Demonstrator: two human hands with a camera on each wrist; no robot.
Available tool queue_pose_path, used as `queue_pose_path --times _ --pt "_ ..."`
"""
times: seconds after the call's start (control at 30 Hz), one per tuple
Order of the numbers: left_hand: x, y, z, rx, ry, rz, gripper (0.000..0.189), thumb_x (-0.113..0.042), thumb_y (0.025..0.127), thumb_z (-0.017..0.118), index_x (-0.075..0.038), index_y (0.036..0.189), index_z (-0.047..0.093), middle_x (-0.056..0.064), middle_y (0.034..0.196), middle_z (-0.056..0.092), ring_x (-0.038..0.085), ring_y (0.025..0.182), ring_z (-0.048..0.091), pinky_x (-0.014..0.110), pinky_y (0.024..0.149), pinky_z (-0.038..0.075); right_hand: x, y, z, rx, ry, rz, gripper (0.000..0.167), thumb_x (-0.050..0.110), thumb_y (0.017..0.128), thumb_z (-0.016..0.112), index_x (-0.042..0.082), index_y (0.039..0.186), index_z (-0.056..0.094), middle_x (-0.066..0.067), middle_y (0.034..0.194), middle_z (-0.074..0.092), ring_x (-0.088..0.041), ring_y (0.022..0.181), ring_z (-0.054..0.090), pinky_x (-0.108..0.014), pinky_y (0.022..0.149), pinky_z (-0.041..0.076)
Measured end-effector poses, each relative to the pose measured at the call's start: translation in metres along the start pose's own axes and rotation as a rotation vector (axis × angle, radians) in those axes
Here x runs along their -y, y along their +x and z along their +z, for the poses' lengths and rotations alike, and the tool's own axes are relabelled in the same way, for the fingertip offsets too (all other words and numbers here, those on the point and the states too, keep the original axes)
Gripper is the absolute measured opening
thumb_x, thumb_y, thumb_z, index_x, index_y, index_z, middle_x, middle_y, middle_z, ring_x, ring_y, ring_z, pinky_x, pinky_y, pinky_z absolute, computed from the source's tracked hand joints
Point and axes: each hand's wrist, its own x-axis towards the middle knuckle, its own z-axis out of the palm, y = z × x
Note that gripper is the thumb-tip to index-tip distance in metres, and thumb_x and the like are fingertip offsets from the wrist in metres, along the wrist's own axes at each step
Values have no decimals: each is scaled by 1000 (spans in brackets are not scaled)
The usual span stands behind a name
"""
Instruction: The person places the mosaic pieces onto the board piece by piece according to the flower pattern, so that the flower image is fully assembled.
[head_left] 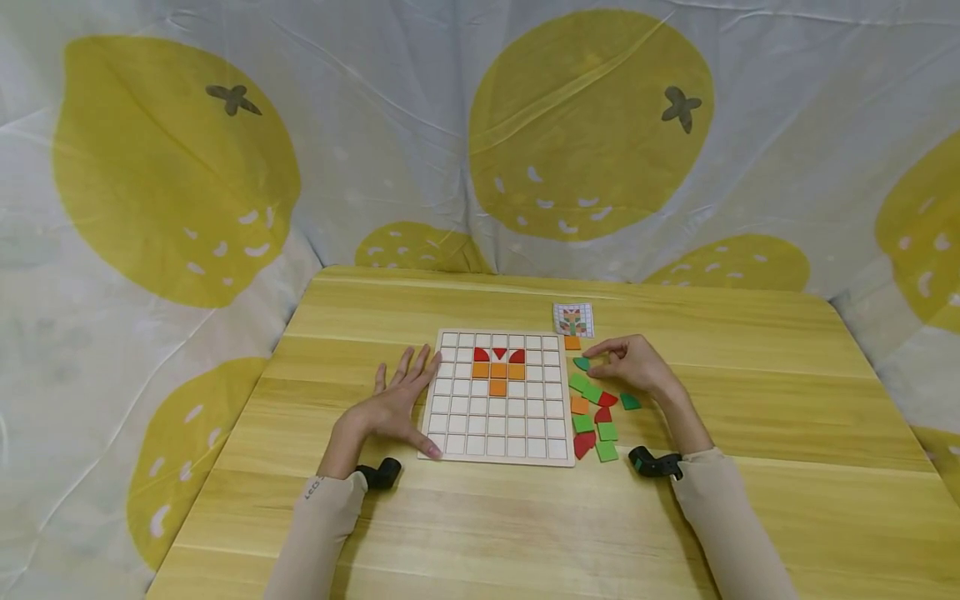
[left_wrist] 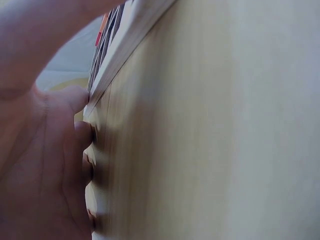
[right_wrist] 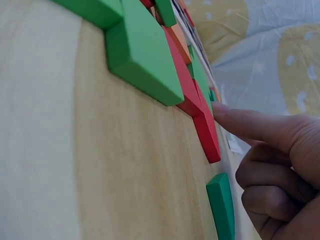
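Observation:
A wooden grid board [head_left: 498,460] lies on the table with red and orange tiles set in its upper middle squares. My left hand [head_left: 393,406] rests at the board's left side, fingers spread; its thumb lies over the lower left corner and a fingertip meets the edge. Right of the board, my right hand [head_left: 633,364] has thumb and index finger at a dark green quarter-circle tile [head_left: 581,363], pinching it at its right end. In the right wrist view the other fingers [right_wrist: 270,175] are curled in, and the tile is mostly hidden behind the thumb.
Loose light green tiles [head_left: 606,451], red curved tiles [head_left: 584,445] and orange squares [head_left: 580,405] lie along the board's right side. Another dark green tile [head_left: 630,402] sits apart. A small pattern card [head_left: 573,320] lies behind them. A lemon-print cloth [head_left: 420,167] hangs beyond the table.

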Motion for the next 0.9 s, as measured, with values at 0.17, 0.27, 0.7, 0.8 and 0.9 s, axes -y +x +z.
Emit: queue_pose_path --times 0.17,0.27,0.7,0.8,0.9 --pt "1 1 1 2 6 0 155 -59 59 96 -12 167 -6 17 173 -20 44 158 -22 76 118 -16 -2 0 2 -21 -8 -8 30 13 89 82 1 115 77 7 58 31 -10 54 27 -26 58 32" --pt "0 1 1 5 2 -4 155 -57 59 97 -12 167 -5 17 173 -20 43 158 -23 76 118 -17 0 -1 3 -44 -13 -15 28 15 89 82 3 115 77 6 58 31 -11 54 28 -26 57 32" --pt "0 1 2 2 -4 -5 154 -55 60 97 -11 167 -6 17 173 -19 43 158 -23 76 118 -17 12 -4 10 -45 4 -23 26 16 94 77 5 117 76 5 58 32 -11 51 28 -25 50 31" --pt "1 2 2 0 -6 -5 155 -55 60 97 -11 167 -6 18 173 -19 44 158 -22 76 118 -16 9 -4 8 -68 -42 -14 25 15 95 76 5 118 76 5 59 30 -11 52 27 -26 52 31" --pt "2 2 2 -2 -1 -7 155 -54 60 97 -12 167 -6 18 173 -19 44 158 -22 77 118 -16 7 -4 4 -56 -69 -3 27 15 95 75 5 120 76 5 59 30 -11 53 27 -27 54 32"
